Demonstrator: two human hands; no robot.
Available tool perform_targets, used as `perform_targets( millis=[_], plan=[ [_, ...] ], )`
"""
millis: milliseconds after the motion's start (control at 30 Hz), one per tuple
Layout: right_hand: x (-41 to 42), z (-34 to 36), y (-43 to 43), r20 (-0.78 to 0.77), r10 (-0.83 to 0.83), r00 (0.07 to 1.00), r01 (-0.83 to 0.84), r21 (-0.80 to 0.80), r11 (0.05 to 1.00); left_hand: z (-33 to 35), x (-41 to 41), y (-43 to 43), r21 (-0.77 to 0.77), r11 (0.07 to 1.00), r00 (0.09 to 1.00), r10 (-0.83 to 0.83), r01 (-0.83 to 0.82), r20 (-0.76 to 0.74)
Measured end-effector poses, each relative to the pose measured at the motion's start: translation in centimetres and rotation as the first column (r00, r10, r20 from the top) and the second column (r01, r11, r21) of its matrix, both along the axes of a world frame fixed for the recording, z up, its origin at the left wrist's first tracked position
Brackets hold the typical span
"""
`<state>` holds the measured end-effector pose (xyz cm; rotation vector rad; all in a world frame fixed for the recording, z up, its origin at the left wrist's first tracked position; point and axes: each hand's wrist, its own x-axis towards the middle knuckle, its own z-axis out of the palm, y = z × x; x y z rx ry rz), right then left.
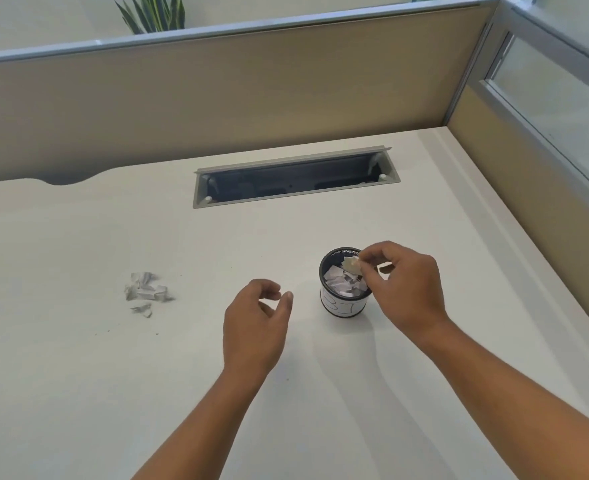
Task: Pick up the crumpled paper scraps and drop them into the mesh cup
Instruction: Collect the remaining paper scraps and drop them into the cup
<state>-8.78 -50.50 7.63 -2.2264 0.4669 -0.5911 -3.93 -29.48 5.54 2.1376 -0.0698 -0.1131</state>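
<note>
Pinching a small crumpled white paper scrap [352, 264] between thumb and fingertips, the right hand [404, 289] hangs over the black round mesh cup [341, 308], seemingly just above the rim. To its left, the left hand [255, 323] hovers loosely curled, holding nothing; a pile of crumpled paper scraps [146, 289] lies well beyond it.

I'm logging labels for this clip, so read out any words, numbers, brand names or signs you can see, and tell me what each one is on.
No text reads clearly.
Cup: dark strokes on its white band, too blurred to read.
Paper scraps on the desk: no print can be made out.
Scrap pinched by the right hand: no print visible.
</note>
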Motion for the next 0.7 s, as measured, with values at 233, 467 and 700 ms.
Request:
perform_targets(
  millis=[233, 467, 700],
  plan=[
    [-0.4, 0.1, 0.3, 0.077, -0.078, 0.994, 0.071, 0.084, 0.994, -0.2, -0.7, 2.2, -0.011, 0.999, 0.999, 0.044, -0.044, 0.007],
    [-2.7, 0.2, 3.3, 0.225, -0.033, 0.974, 0.001, 0.140, 0.990, -1.5, -1.7, 5.6, 0.003, 0.999, 0.998, 0.054, -0.054, 0.029],
    [-5.5, -4.4, 10.0, -0.022, 0.156, 0.987, -0.155, 0.068, 0.986, -4.5, -3.3, 11.7, 0.204, 0.978, 0.995, 0.032, -0.051, 0.097]
  ],
)
